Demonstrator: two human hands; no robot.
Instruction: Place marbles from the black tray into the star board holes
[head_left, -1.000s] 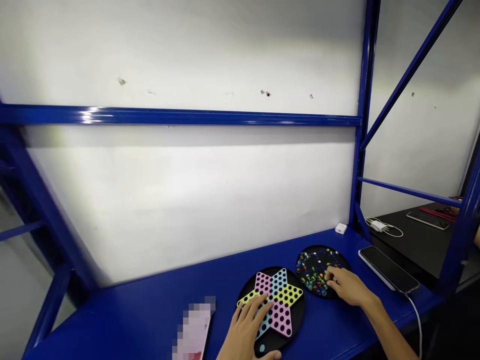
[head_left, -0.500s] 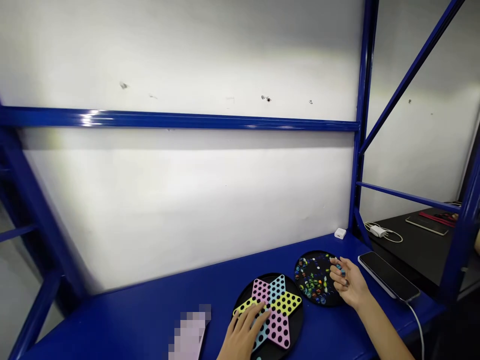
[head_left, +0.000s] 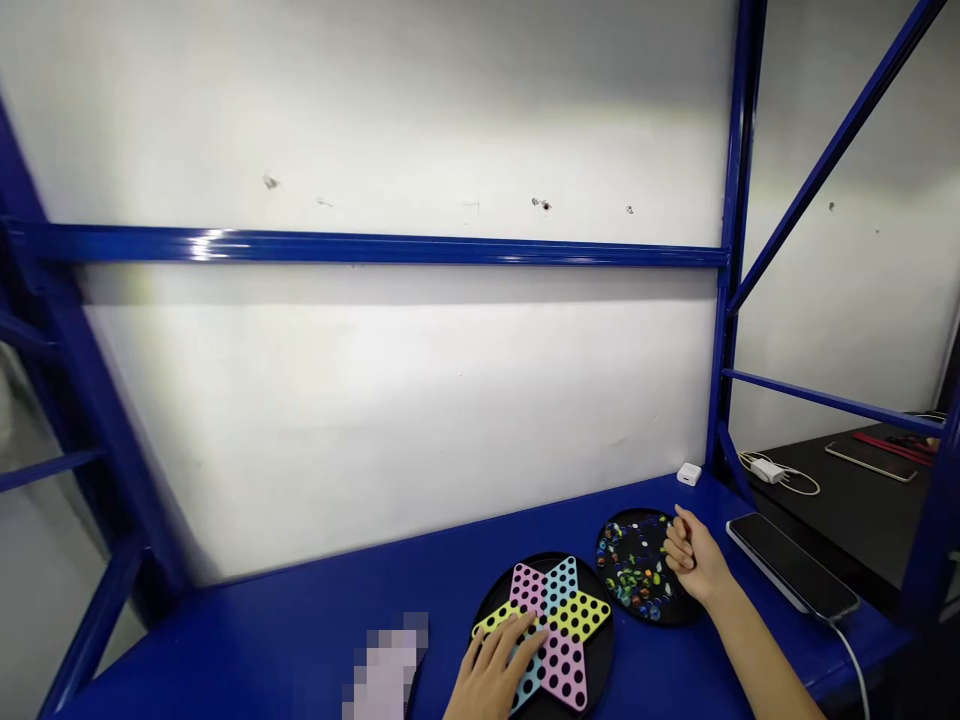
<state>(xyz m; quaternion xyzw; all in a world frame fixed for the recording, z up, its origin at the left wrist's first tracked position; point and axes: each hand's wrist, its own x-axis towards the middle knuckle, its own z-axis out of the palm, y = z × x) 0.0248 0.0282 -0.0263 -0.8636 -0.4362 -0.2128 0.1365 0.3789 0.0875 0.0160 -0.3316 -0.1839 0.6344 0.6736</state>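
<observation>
My left hand (head_left: 495,665) lies with its fingers stretched over a star-shaped Chinese checkers board (head_left: 566,640), which has pink, blue and yellow points full of round black holes. Under that board is a round black base (head_left: 600,668). To the right stands a round black tray (head_left: 664,612) with several coloured glass marbles (head_left: 634,585) scattered in it. Above this tray's right side, my right hand (head_left: 694,560) is closed, its fingers curled into the palm. The marbles inside it are hidden now; blue ones showed between the fingers a moment earlier.
A phone (head_left: 795,565) with a white cable lies at the right of the blue table (head_left: 300,620). A white charger block (head_left: 688,474) sits near the back corner. Left of the board is a pale, pixelated flat object (head_left: 382,675). Blue metal bars (head_left: 450,248) frame the table.
The fingers of my right hand have curled in over the blue marbles. My left hand stays on the board. The whole view has shifted slightly.
</observation>
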